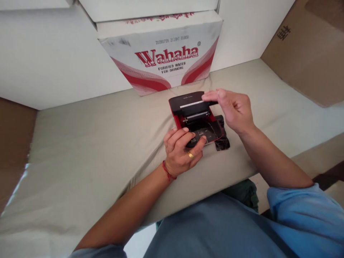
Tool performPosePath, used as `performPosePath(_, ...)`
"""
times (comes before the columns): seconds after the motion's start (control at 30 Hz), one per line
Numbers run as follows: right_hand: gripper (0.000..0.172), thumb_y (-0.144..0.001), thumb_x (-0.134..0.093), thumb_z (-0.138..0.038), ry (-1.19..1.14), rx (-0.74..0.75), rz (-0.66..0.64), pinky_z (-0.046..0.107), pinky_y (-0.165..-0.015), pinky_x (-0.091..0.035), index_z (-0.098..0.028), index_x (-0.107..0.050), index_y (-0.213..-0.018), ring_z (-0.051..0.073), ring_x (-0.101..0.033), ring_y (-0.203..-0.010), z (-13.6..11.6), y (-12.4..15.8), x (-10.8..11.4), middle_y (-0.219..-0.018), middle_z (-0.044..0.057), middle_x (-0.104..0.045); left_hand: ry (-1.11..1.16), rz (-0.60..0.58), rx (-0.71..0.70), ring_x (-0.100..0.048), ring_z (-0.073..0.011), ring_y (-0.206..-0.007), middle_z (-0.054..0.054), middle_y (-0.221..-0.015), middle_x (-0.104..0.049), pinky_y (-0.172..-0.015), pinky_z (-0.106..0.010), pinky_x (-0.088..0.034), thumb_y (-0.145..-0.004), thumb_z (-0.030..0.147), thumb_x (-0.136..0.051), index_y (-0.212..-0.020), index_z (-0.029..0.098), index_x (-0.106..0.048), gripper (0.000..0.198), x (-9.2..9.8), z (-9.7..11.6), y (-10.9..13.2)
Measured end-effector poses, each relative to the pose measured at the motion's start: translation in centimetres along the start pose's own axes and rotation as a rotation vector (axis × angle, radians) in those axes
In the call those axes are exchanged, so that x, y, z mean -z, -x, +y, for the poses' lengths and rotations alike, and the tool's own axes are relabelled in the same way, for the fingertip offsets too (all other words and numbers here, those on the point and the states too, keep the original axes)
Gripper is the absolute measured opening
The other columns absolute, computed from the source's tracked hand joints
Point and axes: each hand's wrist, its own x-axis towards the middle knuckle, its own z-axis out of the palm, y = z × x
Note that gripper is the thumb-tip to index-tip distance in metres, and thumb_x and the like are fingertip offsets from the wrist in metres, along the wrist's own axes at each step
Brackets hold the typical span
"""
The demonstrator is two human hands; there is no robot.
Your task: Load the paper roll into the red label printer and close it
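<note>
A small red and black device (pixel 198 120) lies on a grey-beige covered surface (pixel 88 143), its black lid raised at the far side. My left hand (pixel 180 151) is curled over the device's near left corner, fingers pressing on it; a gold ring and a red wrist string show. My right hand (pixel 234 109) pinches the right edge of the raised lid (pixel 189 100) between fingers and thumb. A crumpled black wrapper (pixel 222 141) lies under the device's right side.
A white and red "Wahaha" water carton (pixel 161 53) stands right behind the device against a white wall. Brown cardboard (pixel 309 50) leans at the right. The surface's near edge runs past my blue-clad lap (pixel 215 229).
</note>
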Motion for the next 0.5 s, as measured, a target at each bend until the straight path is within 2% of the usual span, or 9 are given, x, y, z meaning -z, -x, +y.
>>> performPosePath(0.13, 0.050, -0.119, -0.047, -0.052, 0.027, 0.069, -0.045, 0.053, -0.129, -0.049, -0.031, -0.090, -0.104, 0.024, -0.083, -0.124, 0.5, 2.8, 0.1, -0.116, 0.003, -0.090, -0.041, 0.024, -0.006, -0.063, -0.0313, -0.135, -0.004, -0.126, -0.071, -0.132, -0.058, -0.036, -0.089, 0.023, -0.081, -0.143, 0.048, -0.071, 0.061, 0.1, 0.3, -0.3)
performPosePath(0.23, 0.045, -0.118, -0.048, -0.044, 0.056, 0.061, -0.045, 0.053, -0.125, -0.054, -0.031, -0.090, -0.105, 0.024, -0.083, -0.124, 1.1, 4.1, -0.3, -0.119, 0.003, -0.090, -0.056, 0.070, -0.049, -0.063, -0.0299, -0.136, -0.005, -0.125, -0.070, -0.132, -0.054, -0.037, -0.090, 0.023, -0.078, -0.143, 0.042, -0.073, 0.056, 0.2, 0.4, -0.8)
performPosePath(0.3, 0.043, -0.116, -0.049, -0.042, 0.045, 0.043, -0.041, 0.052, -0.120, -0.060, -0.032, -0.090, -0.106, 0.024, -0.083, -0.125, 1.3, 4.5, -0.5, -0.120, 0.003, -0.089, -0.011, 0.082, -0.046, -0.065, -0.0297, -0.137, -0.004, -0.128, -0.071, -0.131, -0.053, -0.038, -0.091, 0.027, -0.078, -0.148, 0.042, -0.068, 0.060, 0.3, 0.2, -1.0)
performPosePath(0.37, 0.041, -0.116, -0.050, -0.039, 0.028, 0.048, -0.040, 0.051, -0.116, -0.063, -0.032, -0.090, -0.106, 0.024, -0.084, -0.123, 1.4, 4.6, -0.7, -0.119, 0.002, -0.090, 0.059, 0.102, -0.008, -0.066, -0.0317, -0.140, -0.005, -0.137, -0.072, -0.132, -0.057, -0.037, -0.095, 0.038, -0.075, -0.159, 0.043, -0.058, 0.066, 0.5, -0.2, -1.2)
performPosePath(0.43, 0.039, -0.115, -0.052, -0.035, 0.023, 0.072, -0.029, 0.050, -0.114, -0.064, -0.031, -0.090, -0.106, 0.024, -0.085, -0.121, 1.4, 4.6, -0.8, -0.117, 0.002, -0.090, 0.126, 0.130, 0.074, -0.066, -0.0336, -0.144, -0.007, -0.145, -0.073, -0.135, -0.060, -0.033, -0.102, 0.048, -0.066, -0.168, 0.038, -0.048, 0.070, 0.9, -0.8, -1.2)
performPosePath(0.5, 0.038, -0.115, -0.053, -0.032, 0.022, 0.093, -0.002, 0.050, -0.113, -0.065, -0.031, -0.090, -0.105, 0.023, -0.085, -0.119, 1.4, 4.6, -0.9, -0.115, 0.002, -0.090, 0.173, 0.135, 0.169, -0.068, -0.0321, -0.145, -0.009, -0.144, -0.078, -0.138, -0.059, -0.026, -0.108, 0.048, -0.055, -0.172, 0.031, -0.043, 0.068, 1.2, -1.3, -1.4)
